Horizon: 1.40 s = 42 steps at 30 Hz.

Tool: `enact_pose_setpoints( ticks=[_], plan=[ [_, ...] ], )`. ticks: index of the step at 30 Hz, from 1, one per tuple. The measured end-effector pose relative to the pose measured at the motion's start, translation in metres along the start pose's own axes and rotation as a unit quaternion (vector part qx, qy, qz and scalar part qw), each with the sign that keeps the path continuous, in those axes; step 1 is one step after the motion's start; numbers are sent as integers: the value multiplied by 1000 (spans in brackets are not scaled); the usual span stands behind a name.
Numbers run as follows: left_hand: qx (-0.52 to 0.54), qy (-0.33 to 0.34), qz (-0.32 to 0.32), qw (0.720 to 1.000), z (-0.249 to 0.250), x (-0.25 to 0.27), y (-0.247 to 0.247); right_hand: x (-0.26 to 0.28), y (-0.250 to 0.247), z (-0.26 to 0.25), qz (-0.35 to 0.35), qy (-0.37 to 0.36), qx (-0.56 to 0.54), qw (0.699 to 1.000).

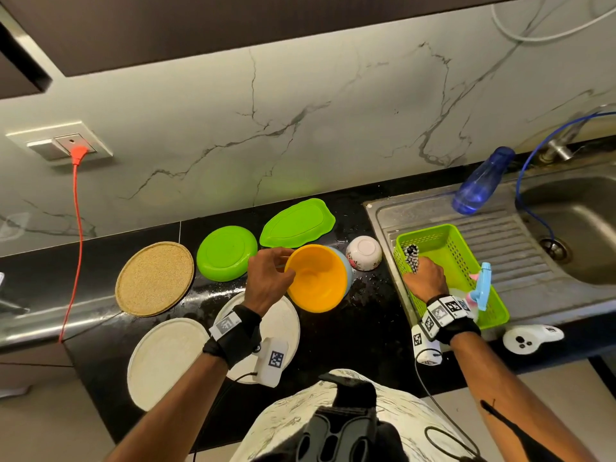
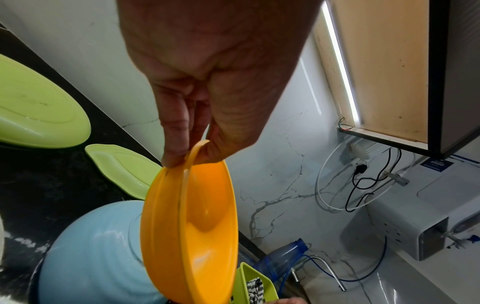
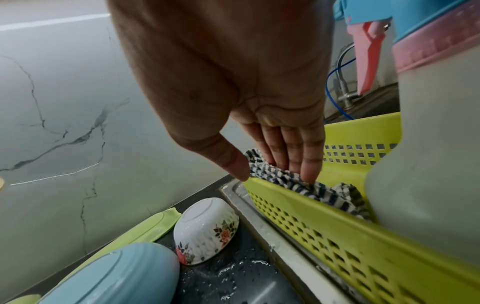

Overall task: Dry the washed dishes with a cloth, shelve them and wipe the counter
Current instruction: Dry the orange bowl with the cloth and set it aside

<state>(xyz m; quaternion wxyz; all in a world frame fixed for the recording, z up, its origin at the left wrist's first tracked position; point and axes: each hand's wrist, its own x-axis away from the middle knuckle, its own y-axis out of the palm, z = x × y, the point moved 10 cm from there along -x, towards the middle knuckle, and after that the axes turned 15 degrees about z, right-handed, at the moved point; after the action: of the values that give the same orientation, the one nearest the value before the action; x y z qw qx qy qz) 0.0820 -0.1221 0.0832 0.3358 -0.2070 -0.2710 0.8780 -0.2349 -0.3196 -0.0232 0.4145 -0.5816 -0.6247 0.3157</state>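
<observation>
My left hand (image 1: 268, 278) (image 2: 182, 158) pinches the rim of an orange bowl (image 1: 316, 278) (image 2: 202, 226) and holds it tilted above an upturned light blue bowl (image 1: 348, 271) (image 2: 91, 257) (image 3: 116, 273). My right hand (image 1: 425, 276) (image 3: 272, 174) reaches into the green basket (image 1: 450, 241) (image 3: 324, 236). Its straight fingers touch a striped cloth (image 1: 411, 256) (image 3: 324, 193) and its thumb is outside the basket wall. An upturned floral bowl (image 1: 364, 253) (image 3: 205, 228), a round green plate (image 1: 226, 253) and a leaf-shaped green plate (image 1: 296, 223) lie on the wet black counter.
Two white plates (image 1: 166, 358) and a cork mat (image 1: 154, 278) lie at the front left. A spray bottle (image 1: 481, 286) (image 3: 428, 144) stands in the basket on the drainboard. A blue water bottle (image 1: 483, 181), the sink (image 1: 573, 228) and an orange cable (image 1: 77, 211) are nearby.
</observation>
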Motion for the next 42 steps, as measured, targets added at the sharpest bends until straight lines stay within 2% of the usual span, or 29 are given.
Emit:
enact_pose_setpoints(
  ticks=[7, 9, 11, 13, 17, 20, 24, 26, 29, 31, 32, 34, 35, 36, 38, 40, 42],
  plan=[
    [7, 2, 4, 1000, 2, 5, -2, 3, -7, -1, 17, -8, -21, 1000],
    [6, 1, 6, 1000, 4, 5, -4, 8, -14, -17, 38, -46, -47, 997],
    [12, 2, 8, 1000, 9, 4, -8, 22, -28, -49, 56, -120, -104, 986],
    [21, 6, 10, 1000, 20, 0, -15, 45, -42, -91, 31, -217, -185, 958],
    [53, -10, 27, 998, 41, -15, -43, 110, -83, -171, -96, -350, -307, 879],
    [105, -23, 44, 993, 57, -32, -76, 142, -127, -213, -108, -415, -351, 833],
    [190, -45, 62, 979, 84, -43, -127, 156, -188, -253, -43, -444, -394, 803],
    [220, -44, 74, 972, 100, -50, -154, 160, -222, -272, 17, -451, -409, 793],
    [238, -30, 98, 966, 120, -58, -196, 176, -271, -300, 110, -489, -423, 755],
    [226, -2, 121, 966, 130, -60, -226, 178, -283, -319, 118, -474, -443, 752],
    [219, 10, 132, 967, 131, -60, -238, 173, -281, -326, 96, -437, -469, 761],
    [214, 19, 155, 964, 126, -58, -263, 158, -262, -342, -15, -320, -562, 763],
    [216, 16, 163, 963, 120, -57, -272, 154, -248, -351, -88, -255, -608, 747],
    [218, 14, 172, 961, 114, -56, -282, 155, -237, -361, -148, -202, -646, 721],
    [218, 8, 186, 958, 101, -53, -296, 159, -227, -377, -212, -134, -711, 657],
    [222, -1, 198, 955, 90, -49, -304, 161, -228, -391, -235, -104, -767, 589],
    [226, -7, 209, 951, 81, -43, -314, 165, -228, -401, -246, -87, -800, 540]
  ],
)
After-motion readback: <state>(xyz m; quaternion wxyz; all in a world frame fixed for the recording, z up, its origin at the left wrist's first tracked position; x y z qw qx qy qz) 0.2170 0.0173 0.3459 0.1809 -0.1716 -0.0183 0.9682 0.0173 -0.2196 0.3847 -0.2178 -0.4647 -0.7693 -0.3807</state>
